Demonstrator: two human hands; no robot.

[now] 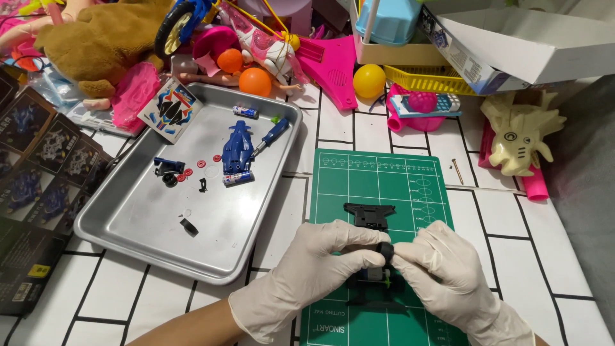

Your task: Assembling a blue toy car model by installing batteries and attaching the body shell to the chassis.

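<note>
Both my hands wear white gloves and meet over a green cutting mat (378, 179). My left hand (307, 269) grips a black toy car chassis (375, 291) from the left. My right hand (448, 275) pinches a small black wheel (384, 251) at the chassis top. A separate black plastic part (368, 214) lies on the mat just beyond my fingers. To the left, a metal tray (147, 224) holds a blue car body shell (236, 148), a blue screwdriver (272, 134), two small batteries, red gears and black bits.
Toys crowd the far edge: a brown plush (109, 38), orange balls (255, 81), a yellow ball (369, 80), pink pieces, a white box (525, 45). A cream toy figure (522, 134) lies right. Dark printed sheets (38, 186) lie left. A screw (457, 166) rests beside the mat.
</note>
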